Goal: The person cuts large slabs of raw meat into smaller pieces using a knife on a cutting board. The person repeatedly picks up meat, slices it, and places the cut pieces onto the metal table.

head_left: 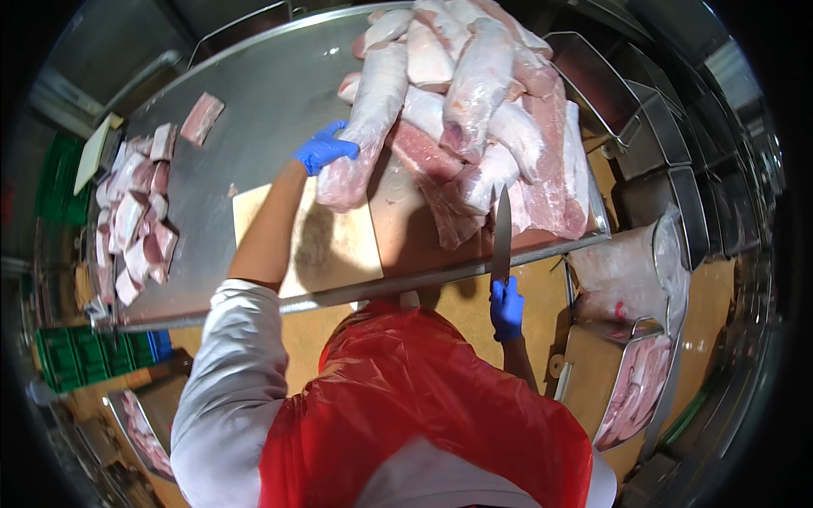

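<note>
My left hand [326, 149], in a blue glove, is closed on the side of a long pale slab of pork [378, 95]. The slab's near end overlaps a worn cream cutting board [343, 264] at the table's front edge. A knife [503, 230] with a long blade is gripped in my gloved right hand [507, 311], held in front of the table edge with its blade pointing away from me. Behind the blade rises a large heap of similar pork slabs [479, 78], some showing white fat and some pink flesh.
Several cut pork chunks [134, 207] lie at the left of the metal table [279, 85], with one chunk [201, 118] apart. Metal tubs [593, 80] stand beyond the right edge. A tub of meat strips [635, 389] sits lower right; green crates [89, 360] stand lower left.
</note>
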The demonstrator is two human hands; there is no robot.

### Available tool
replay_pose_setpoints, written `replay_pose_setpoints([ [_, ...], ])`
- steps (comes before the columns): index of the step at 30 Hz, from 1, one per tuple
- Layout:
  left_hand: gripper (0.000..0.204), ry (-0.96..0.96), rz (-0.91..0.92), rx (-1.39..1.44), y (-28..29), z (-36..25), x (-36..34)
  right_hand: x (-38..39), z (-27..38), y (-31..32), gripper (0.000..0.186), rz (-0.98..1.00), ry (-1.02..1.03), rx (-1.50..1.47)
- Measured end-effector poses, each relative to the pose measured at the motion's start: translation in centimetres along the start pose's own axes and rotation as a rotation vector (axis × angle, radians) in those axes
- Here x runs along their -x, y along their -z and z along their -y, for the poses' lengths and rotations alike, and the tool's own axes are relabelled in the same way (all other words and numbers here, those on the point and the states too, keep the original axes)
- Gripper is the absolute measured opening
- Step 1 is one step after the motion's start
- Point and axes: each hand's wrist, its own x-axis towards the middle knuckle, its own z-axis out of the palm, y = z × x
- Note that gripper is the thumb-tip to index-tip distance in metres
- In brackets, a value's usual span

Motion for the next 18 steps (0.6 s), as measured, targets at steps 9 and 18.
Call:
replay_pose_setpoints([
  [9, 0.115, 0.409, -0.18, -1.041, -1.9, 8.3, 17.8, -4.5, 4.4, -5.0, 0.022, 0.202, 0.327, -0.039],
  [18, 0.113, 0.377, -0.712, -0.378, 5.8, 17.2, 30.3, -4.9, 18.6, -14.1, 0.021, 0.552, 0.613, 0.035],
])
